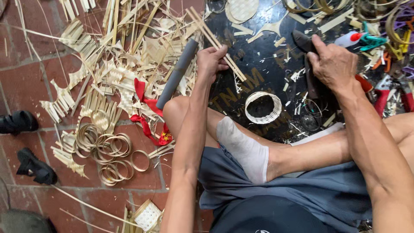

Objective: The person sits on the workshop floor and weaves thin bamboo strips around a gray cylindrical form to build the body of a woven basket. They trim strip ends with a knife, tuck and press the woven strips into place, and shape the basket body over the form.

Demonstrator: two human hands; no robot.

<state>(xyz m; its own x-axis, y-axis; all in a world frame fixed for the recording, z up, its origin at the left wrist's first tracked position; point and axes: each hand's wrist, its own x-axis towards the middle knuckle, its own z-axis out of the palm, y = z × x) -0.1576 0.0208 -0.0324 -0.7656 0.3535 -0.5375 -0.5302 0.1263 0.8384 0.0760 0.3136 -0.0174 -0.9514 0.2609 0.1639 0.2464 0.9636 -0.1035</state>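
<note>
Head view, looking down on a seated person with crossed legs, one foot in a pale sock (246, 149). The left hand (211, 60) is raised over the edge of a black board (263, 64) that serves as the working surface; its grip is clenched around a pair of thin bamboo strips (215, 41), which run diagonally from upper left to lower right through the fingers. Just left of that hand, a grey tube (177, 73) lies slanted, its lower end near the person's knee. The right hand (332, 64) rests on the same surface, fingers curled over a dark flat object (304, 41); the view does not show clearly whether it is a tool or a cloth, but the grip is closed upon it. Between the two hands, lower on the board, stands a small woven bamboo ring (263, 107), apart from both hands. To the right of the right hand lie red-handled pliers (381, 97) among coloured scraps. On the red tile floor (26, 82) at left: a heap of bamboo offcuts (116, 56), a cluster of coiled bamboo hoops (108, 149), a red ribbon (148, 116), and two black sandals (17, 122) well apart from the work. A small woven basket (147, 215) sits at the lower edge.
</note>
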